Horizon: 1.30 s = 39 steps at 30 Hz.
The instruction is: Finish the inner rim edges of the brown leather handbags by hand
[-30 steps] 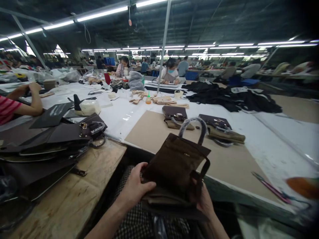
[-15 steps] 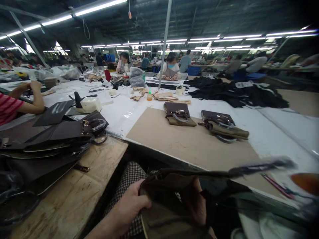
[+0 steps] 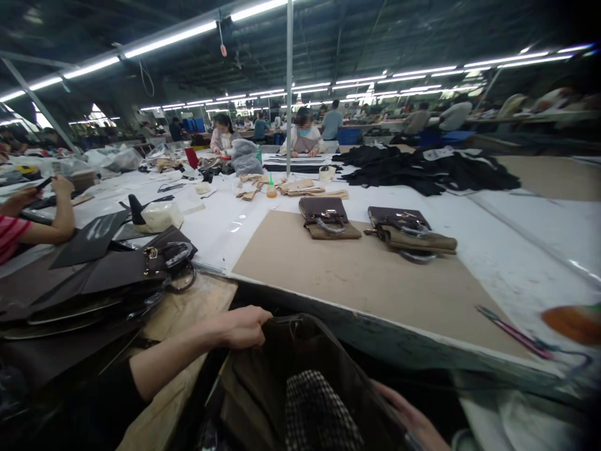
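A dark brown handbag (image 3: 267,376) is at my lap, its mouth spread wide and its olive-brown inside facing me. My left hand (image 3: 246,326) is closed on its upper rim at the far left corner. My right hand (image 3: 408,413) is at the bag's right side, low in the view, with most of its fingers hidden by the bag wall. Black-and-white checked cloth (image 3: 322,413) shows within the bag's opening. Two finished-looking brown handbags, a left one (image 3: 328,216) and a right one (image 3: 410,228), lie on the brown board (image 3: 328,282) ahead.
Several dark bags (image 3: 107,269) are piled on the wooden bench (image 3: 211,294) at left. A pink-handled tool (image 3: 514,332) lies near the table's right front edge. A glue bottle (image 3: 271,188) and black pieces (image 3: 404,166) are farther back. At far left, a co-worker's arms (image 3: 61,213) are visible.
The handbag has turned and dropped lower, its opening now towards me. My left hand has moved up onto the rim; my right hand has come from inside to the right side.
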Available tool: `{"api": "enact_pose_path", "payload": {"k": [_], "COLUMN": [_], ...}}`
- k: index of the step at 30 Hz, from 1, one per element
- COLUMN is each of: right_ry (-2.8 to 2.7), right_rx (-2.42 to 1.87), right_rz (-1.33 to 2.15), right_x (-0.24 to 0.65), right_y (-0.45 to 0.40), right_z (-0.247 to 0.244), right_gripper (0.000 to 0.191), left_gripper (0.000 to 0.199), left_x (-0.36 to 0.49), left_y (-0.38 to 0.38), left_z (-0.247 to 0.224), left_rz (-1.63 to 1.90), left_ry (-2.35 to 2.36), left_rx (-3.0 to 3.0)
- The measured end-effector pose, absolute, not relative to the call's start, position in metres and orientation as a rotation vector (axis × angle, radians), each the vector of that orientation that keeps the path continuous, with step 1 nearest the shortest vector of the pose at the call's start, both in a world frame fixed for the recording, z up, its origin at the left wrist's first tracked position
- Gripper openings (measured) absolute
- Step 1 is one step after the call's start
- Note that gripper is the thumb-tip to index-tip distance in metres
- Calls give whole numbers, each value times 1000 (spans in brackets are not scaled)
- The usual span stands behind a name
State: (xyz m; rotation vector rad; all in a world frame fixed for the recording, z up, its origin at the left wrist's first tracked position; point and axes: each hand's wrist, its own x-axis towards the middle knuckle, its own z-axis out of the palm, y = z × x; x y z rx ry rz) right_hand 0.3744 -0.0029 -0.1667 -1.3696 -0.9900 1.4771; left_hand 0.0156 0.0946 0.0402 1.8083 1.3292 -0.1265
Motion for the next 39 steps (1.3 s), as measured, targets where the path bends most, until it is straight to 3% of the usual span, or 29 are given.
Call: {"api": "enact_pose_path", "payload": {"k": [4, 8, 11, 14, 18, 20, 25, 29, 34, 39], "right_ry": [-1036, -1634, -2053, -2336, -2416, -2425, -2518, -2522, -2575, -2540], "right_rx": [-1602, -1374, -1143, -1075, -1083, -1024, -908, -857, -610, -234], "right_rz": [1266, 1093, 1081, 857, 974, 1044, 1051, 1072, 1017, 964], "right_x": [423, 380, 314, 269, 258, 262, 264, 258, 252, 243], "right_y": [38, 66, 77, 95, 123, 135, 155, 168, 176, 160], "right_z": [-105, -20, 11, 3, -17, -19, -16, -22, -26, -19], "right_gripper": [69, 45, 38, 51, 37, 29, 13, 13, 4, 8], "left_gripper": [13, 15, 22, 35, 76, 85, 65, 52, 49, 49], "left_x": [33, 50, 55, 50, 30, 22, 15, 16, 5, -23], "left_y": [104, 116, 123, 119, 92, 71, 24, 9, 14, 21], "left_z": [29, 22, 13, 3, 3, 7, 4, -15, -6, 22], "left_rz": [-168, -194, -154, -84, 191, 347, 494, 555, 644, 555], "left_ry": [1302, 1270, 1235, 1207, 994, 910, 1259, 1560, 1551, 1535], "left_rx": [1867, 1854, 1846, 1826, 1428, 1196, 1124, 1201, 1135, 1081]}}
